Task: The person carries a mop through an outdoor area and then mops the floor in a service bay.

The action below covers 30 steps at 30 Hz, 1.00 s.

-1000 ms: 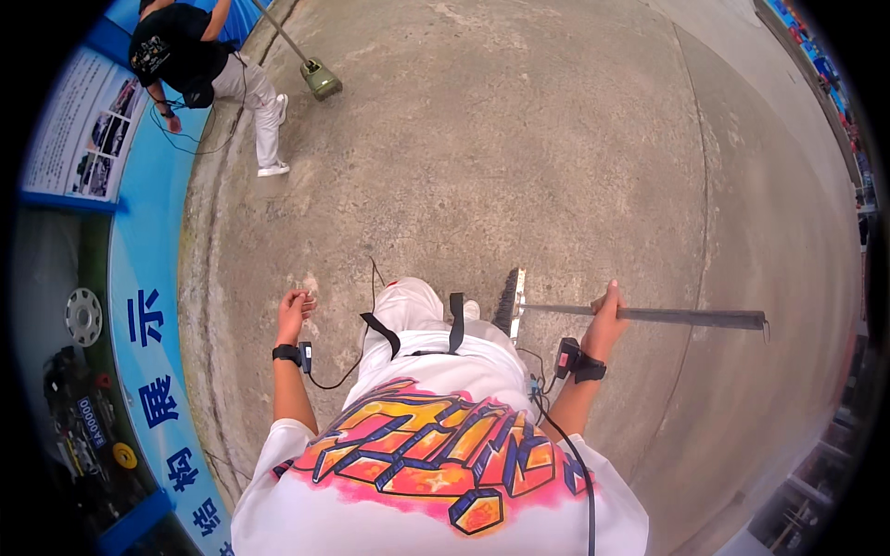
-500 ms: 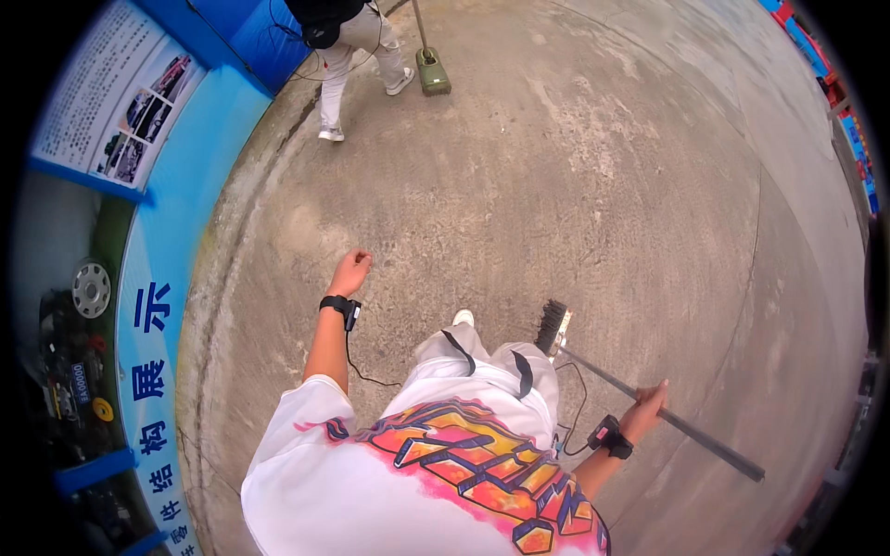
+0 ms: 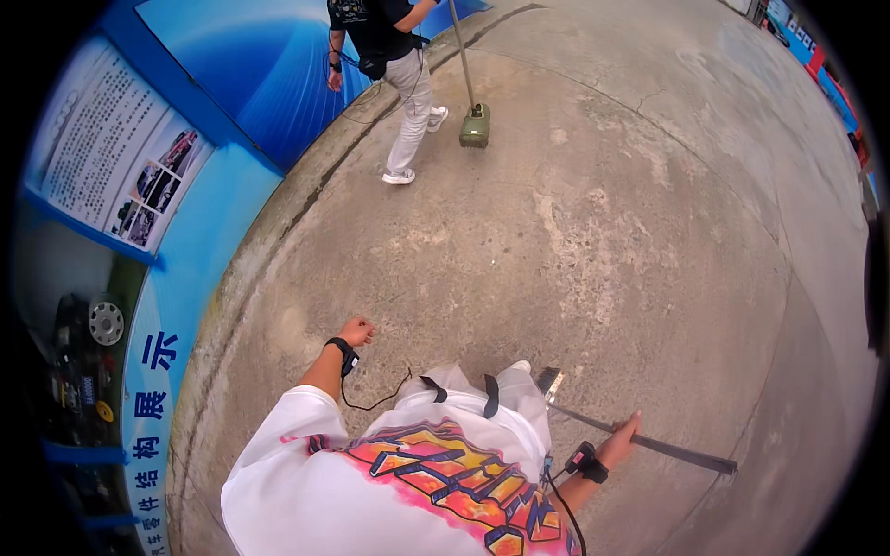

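Note:
My right hand (image 3: 623,440), low on the right, is wrapped round the dark grey handle of a broom (image 3: 681,452). The handle slants behind me to the right. Its bristled head (image 3: 550,381) points forward beside my right leg, partly hidden by it, and whether it touches the ground I cannot tell. In front of my body on the left, my left hand (image 3: 356,330) hangs in the air with its fingers curled in and nothing visible in them. Each wrist wears a black strap with a small device and a cable.
Ahead, a person (image 3: 408,93) in a dark top and pale trousers holds a long-handled broom with a green head (image 3: 475,126). Blue display panels (image 3: 209,222) with pictures and car parts line the left side. Cracked concrete ground (image 3: 519,250) spreads ahead and right.
The person ahead sits lower and further right in view, legs mid-stride. My other shoe now shows in front. Both my hands appear lower, and the broom stays in my right hand.

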Each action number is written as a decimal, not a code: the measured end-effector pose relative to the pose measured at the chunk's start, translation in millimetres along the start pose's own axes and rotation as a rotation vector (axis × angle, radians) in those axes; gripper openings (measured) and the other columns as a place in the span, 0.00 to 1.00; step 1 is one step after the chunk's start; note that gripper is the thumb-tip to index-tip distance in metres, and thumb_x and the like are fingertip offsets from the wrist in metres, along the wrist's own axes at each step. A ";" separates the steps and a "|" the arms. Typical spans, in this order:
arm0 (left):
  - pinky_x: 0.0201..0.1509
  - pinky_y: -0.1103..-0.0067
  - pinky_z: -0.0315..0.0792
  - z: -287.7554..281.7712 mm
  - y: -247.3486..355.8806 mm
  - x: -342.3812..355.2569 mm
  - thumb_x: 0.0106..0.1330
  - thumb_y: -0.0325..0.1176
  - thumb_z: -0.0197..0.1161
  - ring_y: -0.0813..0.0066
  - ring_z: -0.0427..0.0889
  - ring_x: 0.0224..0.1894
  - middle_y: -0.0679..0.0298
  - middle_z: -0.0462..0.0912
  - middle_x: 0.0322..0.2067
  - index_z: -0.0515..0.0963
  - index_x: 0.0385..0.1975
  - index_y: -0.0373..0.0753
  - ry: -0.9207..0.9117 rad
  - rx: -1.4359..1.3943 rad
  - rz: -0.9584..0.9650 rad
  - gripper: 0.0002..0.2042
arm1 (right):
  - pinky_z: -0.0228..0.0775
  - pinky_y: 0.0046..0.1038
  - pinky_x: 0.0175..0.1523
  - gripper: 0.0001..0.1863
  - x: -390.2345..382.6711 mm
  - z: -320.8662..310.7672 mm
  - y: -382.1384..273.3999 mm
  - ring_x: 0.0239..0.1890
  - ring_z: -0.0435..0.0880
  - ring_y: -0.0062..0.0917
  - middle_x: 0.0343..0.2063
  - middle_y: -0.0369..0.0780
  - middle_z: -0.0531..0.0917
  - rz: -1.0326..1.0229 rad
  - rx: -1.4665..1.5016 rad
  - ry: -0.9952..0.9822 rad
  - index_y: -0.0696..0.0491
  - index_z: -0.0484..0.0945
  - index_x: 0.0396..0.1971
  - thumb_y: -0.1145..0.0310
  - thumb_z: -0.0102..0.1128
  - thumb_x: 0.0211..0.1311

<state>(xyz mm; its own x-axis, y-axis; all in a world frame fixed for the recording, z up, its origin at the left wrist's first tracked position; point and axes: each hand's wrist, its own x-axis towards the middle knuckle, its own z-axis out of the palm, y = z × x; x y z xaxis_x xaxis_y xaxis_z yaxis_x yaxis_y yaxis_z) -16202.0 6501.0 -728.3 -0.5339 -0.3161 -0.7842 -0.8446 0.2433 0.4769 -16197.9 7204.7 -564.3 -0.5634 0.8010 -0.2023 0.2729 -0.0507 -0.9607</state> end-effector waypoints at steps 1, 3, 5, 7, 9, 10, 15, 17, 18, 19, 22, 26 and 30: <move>0.38 0.73 0.80 -3.0 17.8 3.5 0.74 0.40 0.63 0.70 0.87 0.37 0.59 0.87 0.41 0.78 0.48 0.37 0.030 -0.004 -0.027 0.13 | 0.52 0.26 0.29 0.26 32.3 28.0 -16.9 0.21 0.59 0.16 0.15 0.29 0.60 -0.001 -0.002 -0.052 0.48 0.64 0.17 0.56 0.57 0.78; 0.39 0.73 0.79 -16.2 64.4 8.3 0.75 0.41 0.60 0.70 0.87 0.38 0.61 0.87 0.41 0.79 0.48 0.39 0.070 -0.125 -0.035 0.13 | 0.51 0.26 0.29 0.26 84.6 92.8 -67.2 0.21 0.59 0.16 0.15 0.28 0.60 -0.031 -0.036 -0.094 0.47 0.64 0.17 0.56 0.58 0.78; 0.41 0.74 0.79 -32.5 115.8 16.0 0.76 0.41 0.58 0.71 0.87 0.39 0.62 0.87 0.41 0.80 0.48 0.39 0.149 -0.204 -0.024 0.13 | 0.51 0.26 0.29 0.26 141.3 158.1 -106.3 0.21 0.59 0.16 0.15 0.28 0.60 -0.077 -0.055 -0.133 0.47 0.63 0.17 0.56 0.58 0.78; 0.40 0.74 0.78 -55.7 168.9 40.9 0.75 0.38 0.58 0.71 0.87 0.38 0.63 0.87 0.40 0.80 0.49 0.38 0.269 -0.234 0.038 0.12 | 0.52 0.28 0.30 0.26 203.6 213.9 -121.6 0.22 0.57 0.17 0.16 0.30 0.58 -0.068 -0.018 -0.212 0.48 0.60 0.18 0.58 0.58 0.78; 0.35 0.74 0.76 -84.3 205.2 88.2 0.74 0.35 0.58 0.71 0.86 0.33 0.62 0.86 0.35 0.79 0.45 0.36 0.458 -0.314 0.064 0.10 | 0.51 0.28 0.29 0.27 270.3 282.3 -122.9 0.21 0.55 0.18 0.15 0.30 0.57 -0.034 -0.028 -0.169 0.48 0.60 0.18 0.58 0.58 0.78; 0.34 0.74 0.76 -99.9 221.4 110.5 0.73 0.33 0.58 0.71 0.86 0.32 0.61 0.85 0.33 0.79 0.44 0.34 0.572 -0.342 0.047 0.09 | 0.51 0.28 0.28 0.26 295.7 315.1 -130.7 0.20 0.55 0.18 0.15 0.30 0.57 -0.032 -0.029 -0.162 0.48 0.60 0.18 0.58 0.58 0.78; 0.38 0.76 0.75 -158.1 420.8 251.8 0.76 0.36 0.57 0.75 0.82 0.36 0.63 0.84 0.38 0.78 0.45 0.37 0.895 -0.533 0.221 0.10 | 0.55 0.27 0.28 0.24 414.1 479.3 -166.9 0.20 0.59 0.18 0.15 0.30 0.59 -0.070 -0.068 0.027 0.48 0.63 0.20 0.57 0.59 0.78; 0.43 0.76 0.74 -155.6 607.3 237.0 0.78 0.38 0.55 0.75 0.83 0.40 0.65 0.84 0.40 0.79 0.46 0.38 0.883 -0.564 0.330 0.11 | 0.55 0.27 0.28 0.24 464.6 539.3 -204.5 0.20 0.59 0.18 0.15 0.31 0.60 -0.086 -0.068 0.000 0.48 0.63 0.20 0.56 0.59 0.78; 0.46 0.76 0.74 -159.2 692.1 245.3 0.79 0.39 0.55 0.75 0.83 0.42 0.66 0.84 0.42 0.79 0.47 0.38 0.850 -0.553 0.458 0.12 | 0.54 0.27 0.29 0.25 485.5 573.0 -232.7 0.20 0.59 0.18 0.15 0.31 0.60 -0.138 -0.039 -0.036 0.48 0.62 0.19 0.57 0.59 0.78; 0.47 0.76 0.73 -163.8 772.9 251.0 0.79 0.39 0.55 0.75 0.83 0.43 0.66 0.84 0.42 0.79 0.47 0.38 0.815 -0.496 0.564 0.11 | 0.54 0.27 0.29 0.25 505.5 609.3 -253.0 0.20 0.59 0.18 0.15 0.31 0.60 -0.132 -0.033 -0.042 0.48 0.62 0.19 0.57 0.59 0.78; 0.50 0.76 0.73 -143.1 1004.8 300.7 0.79 0.39 0.55 0.73 0.83 0.45 0.64 0.85 0.43 0.79 0.48 0.38 0.605 -0.416 0.876 0.12 | 0.51 0.26 0.29 0.26 592.3 696.0 -282.7 0.20 0.57 0.16 0.15 0.29 0.58 -0.149 0.023 -0.026 0.47 0.61 0.17 0.58 0.59 0.78; 0.50 0.76 0.74 -63.6 1238.9 379.0 0.80 0.38 0.55 0.73 0.84 0.47 0.63 0.85 0.43 0.79 0.49 0.37 0.351 -0.395 1.101 0.12 | 0.50 0.25 0.28 0.25 692.9 856.9 -306.8 0.20 0.57 0.15 0.15 0.28 0.59 -0.196 -0.037 -0.038 0.47 0.63 0.18 0.58 0.59 0.77; 0.53 0.76 0.75 42.1 1415.7 471.0 0.79 0.35 0.56 0.74 0.84 0.49 0.64 0.85 0.44 0.79 0.51 0.35 -0.193 -0.266 1.075 0.11 | 0.51 0.25 0.26 0.25 834.5 1012.1 -308.1 0.19 0.58 0.15 0.15 0.28 0.61 -0.079 0.043 -0.082 0.47 0.63 0.18 0.58 0.59 0.77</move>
<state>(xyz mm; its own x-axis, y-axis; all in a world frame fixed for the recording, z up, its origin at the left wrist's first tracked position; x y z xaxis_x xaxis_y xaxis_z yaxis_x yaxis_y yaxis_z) -17647.5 6735.2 -439.2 -0.9945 0.0927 0.0479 0.0565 0.0929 0.9941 -17541.4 7285.0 -629.4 -0.6441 0.7522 -0.1393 0.1926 -0.0167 -0.9811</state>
